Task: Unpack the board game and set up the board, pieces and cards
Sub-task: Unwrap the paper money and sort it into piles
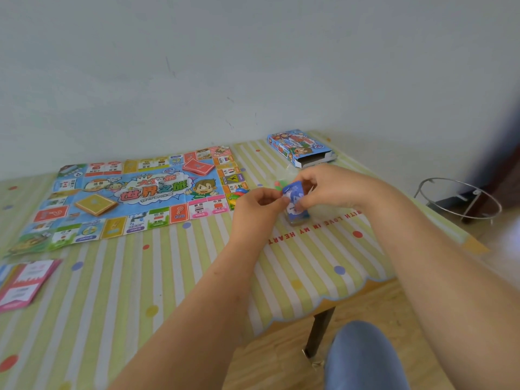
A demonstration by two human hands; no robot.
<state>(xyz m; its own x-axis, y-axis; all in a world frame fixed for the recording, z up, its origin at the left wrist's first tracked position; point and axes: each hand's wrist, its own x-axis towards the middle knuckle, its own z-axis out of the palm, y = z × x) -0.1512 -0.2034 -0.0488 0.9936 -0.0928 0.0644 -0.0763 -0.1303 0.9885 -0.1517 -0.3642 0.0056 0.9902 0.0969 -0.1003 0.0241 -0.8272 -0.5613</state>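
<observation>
board [126, 198]: colourful; unfolded flat on the table;
red deck [197, 166]: stacked on the board's far part;
yellow deck [95, 204]: stacked left of the board's centre;
blue card [292, 191]: tilted; held just right of the board;
box [301, 147]: open-ended; lying beyond the card

Across the middle of the board [157, 190] I read 世界之旅 in big red and green letters, with 大富翁 above it (partly blurred). On its near edge an orange square [179, 213] carries a white "?". The pink labels [199, 214] say 1000元 and 4000元, the latter under 中国. The tablecloth [323, 249] reads WITH LOVE IN MY HEART, upside down to me.
</observation>
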